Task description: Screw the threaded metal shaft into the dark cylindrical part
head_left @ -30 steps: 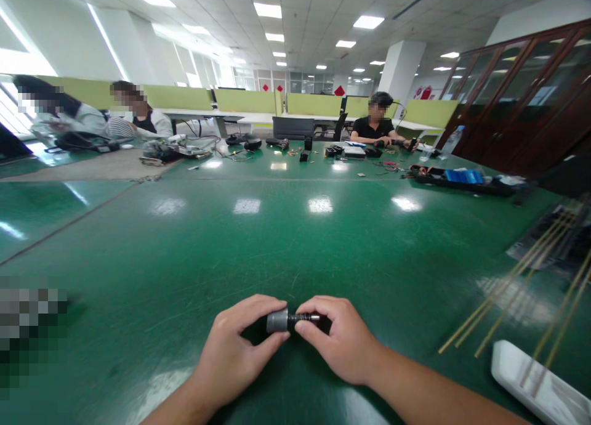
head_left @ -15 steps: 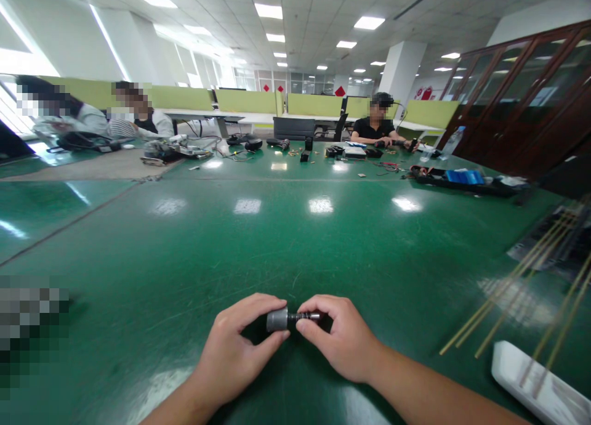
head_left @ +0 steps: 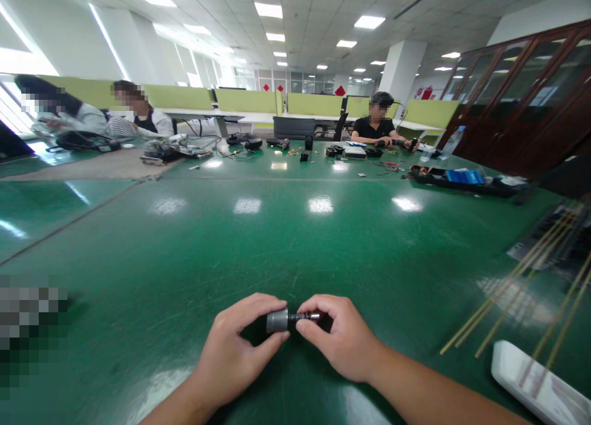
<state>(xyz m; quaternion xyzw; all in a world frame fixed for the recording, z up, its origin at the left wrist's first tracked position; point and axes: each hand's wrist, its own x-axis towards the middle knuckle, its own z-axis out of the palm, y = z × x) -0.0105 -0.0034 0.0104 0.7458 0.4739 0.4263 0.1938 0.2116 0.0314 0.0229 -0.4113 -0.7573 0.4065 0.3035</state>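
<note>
Two hands are meeting over one small part near the closest edge of the green table (head_left: 295,240). Your left hand (head_left: 235,354) is pinching the grey cylinder (head_left: 277,321) between thumb and forefinger, the fingers curling narrowly around it. Your right hand (head_left: 339,339) is gripping the dark ridged piece (head_left: 307,317) that is sticking out of the grey cylinder's right end, thumb below and forefinger above; the two parts are lying in one line, touching end to end, held just above the table surface.

Right of the grey cylinder, well apart from it, thin yellowish rods (head_left: 512,283) are lying aslant on the table, and a white flat object (head_left: 535,385) is resting beneath their near ends. Left of the cylinder, at the frame's edge, a blurred patch is hiding whatever is lying there. Far beyond the cylinder, across the table, a long dark case with a blue item (head_left: 464,178) is sitting, along with scattered tools and cables (head_left: 258,146). A person in a dark shirt (head_left: 376,129) is sitting at that far side, and two more people (head_left: 92,114) are sitting at the far left.
</note>
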